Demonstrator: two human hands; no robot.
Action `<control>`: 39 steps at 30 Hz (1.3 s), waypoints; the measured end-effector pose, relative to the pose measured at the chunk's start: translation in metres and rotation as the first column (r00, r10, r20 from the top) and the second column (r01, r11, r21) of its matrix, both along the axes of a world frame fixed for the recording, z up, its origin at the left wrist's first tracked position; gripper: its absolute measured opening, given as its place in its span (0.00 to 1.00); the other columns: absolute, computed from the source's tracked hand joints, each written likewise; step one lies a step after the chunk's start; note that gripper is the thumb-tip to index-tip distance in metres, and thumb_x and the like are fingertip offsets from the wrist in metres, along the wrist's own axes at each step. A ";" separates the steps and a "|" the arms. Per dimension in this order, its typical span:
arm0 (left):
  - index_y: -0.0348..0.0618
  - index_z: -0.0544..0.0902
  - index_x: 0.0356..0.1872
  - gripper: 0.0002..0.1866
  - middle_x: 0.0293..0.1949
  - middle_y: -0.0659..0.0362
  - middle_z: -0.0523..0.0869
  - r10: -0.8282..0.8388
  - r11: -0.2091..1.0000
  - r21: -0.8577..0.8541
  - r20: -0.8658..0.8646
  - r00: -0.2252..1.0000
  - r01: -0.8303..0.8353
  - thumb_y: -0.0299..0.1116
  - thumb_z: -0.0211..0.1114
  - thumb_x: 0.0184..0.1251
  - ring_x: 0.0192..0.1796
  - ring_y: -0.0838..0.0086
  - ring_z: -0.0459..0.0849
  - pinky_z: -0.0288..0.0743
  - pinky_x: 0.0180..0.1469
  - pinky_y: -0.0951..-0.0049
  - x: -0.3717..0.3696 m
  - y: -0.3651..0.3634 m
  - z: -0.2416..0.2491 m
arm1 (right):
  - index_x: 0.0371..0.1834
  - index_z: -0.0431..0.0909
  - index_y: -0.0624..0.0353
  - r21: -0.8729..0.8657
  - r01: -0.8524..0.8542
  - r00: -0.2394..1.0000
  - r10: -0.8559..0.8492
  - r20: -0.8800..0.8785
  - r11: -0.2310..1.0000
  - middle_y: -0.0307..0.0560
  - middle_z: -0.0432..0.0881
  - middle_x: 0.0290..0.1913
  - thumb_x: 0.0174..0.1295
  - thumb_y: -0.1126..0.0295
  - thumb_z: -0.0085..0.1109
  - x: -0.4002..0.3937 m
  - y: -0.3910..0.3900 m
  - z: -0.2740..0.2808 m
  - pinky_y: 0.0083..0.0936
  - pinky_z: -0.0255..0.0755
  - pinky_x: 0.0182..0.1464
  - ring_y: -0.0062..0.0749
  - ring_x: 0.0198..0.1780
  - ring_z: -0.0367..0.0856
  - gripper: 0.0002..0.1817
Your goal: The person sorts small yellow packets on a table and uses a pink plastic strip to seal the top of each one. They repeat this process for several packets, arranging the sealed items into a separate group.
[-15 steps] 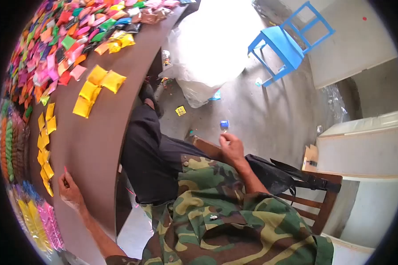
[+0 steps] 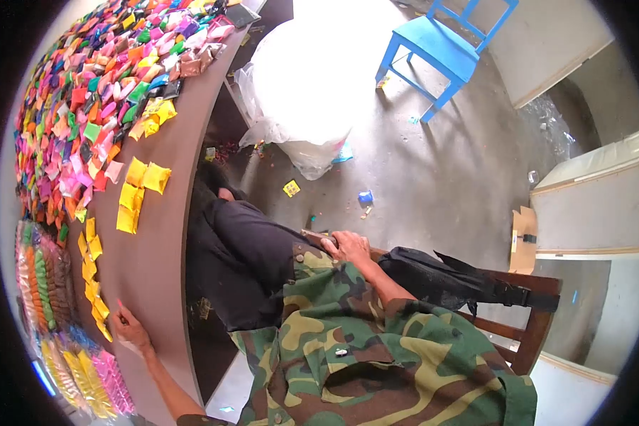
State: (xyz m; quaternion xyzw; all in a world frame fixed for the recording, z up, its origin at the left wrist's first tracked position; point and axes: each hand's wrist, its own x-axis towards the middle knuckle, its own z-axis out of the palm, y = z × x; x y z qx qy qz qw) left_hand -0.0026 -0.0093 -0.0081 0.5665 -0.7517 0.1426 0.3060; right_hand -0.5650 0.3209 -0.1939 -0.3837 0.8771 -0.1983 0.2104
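My left hand (image 2: 129, 331) lies on the brown table (image 2: 160, 263), fingers apart, its fingertips just beside the near end of a row of yellow packets (image 2: 92, 277). It holds nothing that I can see. My right hand (image 2: 348, 247) rests down by my thigh on the front edge of the wooden chair seat (image 2: 312, 236), fingers curled over it. A small cluster of yellow packets (image 2: 140, 192) lies farther up the table. Beyond it spreads a big heap of many-coloured packets (image 2: 99, 92).
Strips of packaged goods (image 2: 44, 280) and yellow and pink bundles (image 2: 85, 373) line the table's left edge. On the floor stand a large white plastic bag (image 2: 312, 78) and a blue chair (image 2: 440, 50). A black bag (image 2: 440, 278) lies on my chair; white cabinets (image 2: 596, 213) stand right.
My right hand has dropped from a raised position onto the chair seat edge. My head has turned, shifting the view; my left hand stays on the table by the yellow row.
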 end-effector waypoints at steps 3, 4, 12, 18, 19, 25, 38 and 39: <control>0.35 0.84 0.42 0.15 0.33 0.51 0.85 0.016 0.999 0.040 0.018 1.000 -0.017 0.38 0.72 0.88 0.33 0.63 0.84 0.79 0.38 0.61 0.006 0.000 -0.004 | 0.53 0.93 0.49 0.058 -0.025 0.999 0.023 0.033 0.998 0.55 0.94 0.49 0.78 0.29 0.58 -0.008 0.001 0.005 0.60 0.80 0.54 0.59 0.53 0.93 0.34; 0.35 0.84 0.41 0.15 0.33 0.51 0.85 0.010 0.999 0.039 0.034 0.999 -0.011 0.37 0.72 0.88 0.33 0.63 0.84 0.79 0.37 0.61 0.005 0.003 -0.001 | 0.54 0.93 0.49 0.058 -0.029 0.999 0.028 0.027 0.998 0.55 0.94 0.49 0.78 0.28 0.58 -0.006 0.003 0.001 0.59 0.81 0.54 0.58 0.53 0.93 0.34; 0.35 0.86 0.42 0.16 0.33 0.58 0.82 0.033 0.987 0.161 -0.057 0.998 -0.024 0.39 0.71 0.89 0.34 0.69 0.78 0.76 0.39 0.64 0.024 -0.003 -0.003 | 0.60 0.92 0.44 0.119 -0.049 0.997 0.041 0.070 0.992 0.52 0.94 0.52 0.79 0.26 0.55 -0.010 0.004 0.006 0.56 0.83 0.56 0.54 0.57 0.93 0.35; 0.34 0.88 0.47 0.15 0.35 0.57 0.86 -0.060 0.989 0.132 -0.085 0.995 0.071 0.38 0.68 0.92 0.37 0.70 0.81 0.78 0.42 0.66 -0.023 0.008 0.024 | 0.62 0.91 0.54 -0.042 0.114 0.980 -0.105 0.168 0.993 0.56 0.94 0.55 0.78 0.47 0.71 -0.023 0.021 0.020 0.51 0.85 0.63 0.58 0.60 0.92 0.23; 0.34 0.88 0.50 0.14 0.37 0.56 0.88 -0.126 0.971 0.190 -0.107 0.986 0.145 0.38 0.67 0.92 0.38 0.71 0.83 0.80 0.43 0.66 -0.059 0.017 0.042 | 0.61 0.92 0.56 -0.099 0.200 0.966 -0.180 0.185 0.975 0.57 0.94 0.55 0.78 0.50 0.71 -0.026 0.021 0.042 0.50 0.85 0.63 0.58 0.60 0.92 0.22; 0.35 0.88 0.51 0.07 0.38 0.56 0.90 -0.348 0.803 0.452 -0.172 0.922 0.388 0.30 0.68 0.89 0.35 0.75 0.83 0.79 0.39 0.71 -0.210 0.058 0.115 | 0.63 0.93 0.63 -0.179 0.542 0.806 -0.448 0.386 0.821 0.51 0.96 0.51 0.81 0.59 0.70 -0.034 0.032 0.119 0.32 0.86 0.57 0.34 0.53 0.94 0.19; 0.35 0.88 0.49 0.06 0.36 0.54 0.89 -0.540 0.713 0.392 -0.221 0.812 0.581 0.29 0.69 0.89 0.36 0.72 0.86 0.81 0.40 0.71 -0.225 0.068 0.079 | 0.61 0.92 0.62 -0.263 0.485 0.826 -0.338 0.451 0.834 0.61 0.95 0.56 0.80 0.60 0.68 0.010 0.041 0.154 0.41 0.85 0.61 0.54 0.56 0.95 0.18; 0.35 0.88 0.49 0.06 0.37 0.54 0.90 -0.530 0.729 0.390 -0.199 0.824 0.563 0.29 0.70 0.89 0.36 0.72 0.86 0.82 0.41 0.70 -0.226 0.074 0.085 | 0.62 0.92 0.62 -0.260 0.478 0.812 -0.309 0.495 0.839 0.62 0.94 0.57 0.79 0.59 0.68 0.011 0.037 0.151 0.43 0.85 0.63 0.56 0.58 0.94 0.19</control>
